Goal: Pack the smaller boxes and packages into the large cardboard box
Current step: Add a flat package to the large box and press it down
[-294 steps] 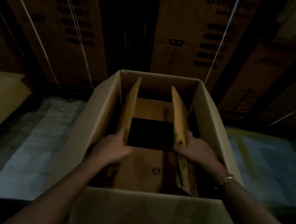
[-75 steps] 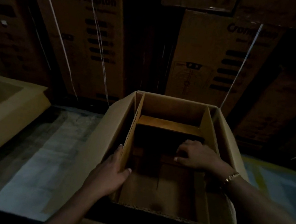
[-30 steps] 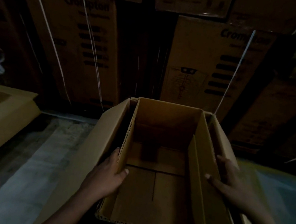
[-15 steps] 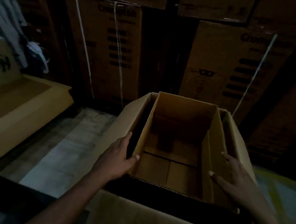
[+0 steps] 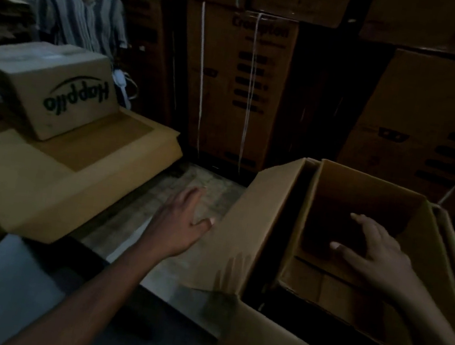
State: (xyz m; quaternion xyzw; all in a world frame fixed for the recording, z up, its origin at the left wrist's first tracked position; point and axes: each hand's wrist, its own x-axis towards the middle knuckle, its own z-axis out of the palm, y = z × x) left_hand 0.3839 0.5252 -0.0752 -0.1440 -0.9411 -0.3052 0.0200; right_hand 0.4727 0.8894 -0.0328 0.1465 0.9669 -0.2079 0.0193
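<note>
Head view: left hand (image 5: pixel 180 224) flat over floor gap (image 5: pixel 204 180) beside box flap (image 5: pixel 254 220).

Large cardboard box (image 5: pixel 260 224): lower-right corner cut off by the frame.
Printed box (image 5: pixel 63 94): left end blurred at the frame's left edge.

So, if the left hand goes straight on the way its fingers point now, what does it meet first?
Probably the tall strapped carton at the back; the left hand hovers open over bare floor, but depth is unclear.
</note>
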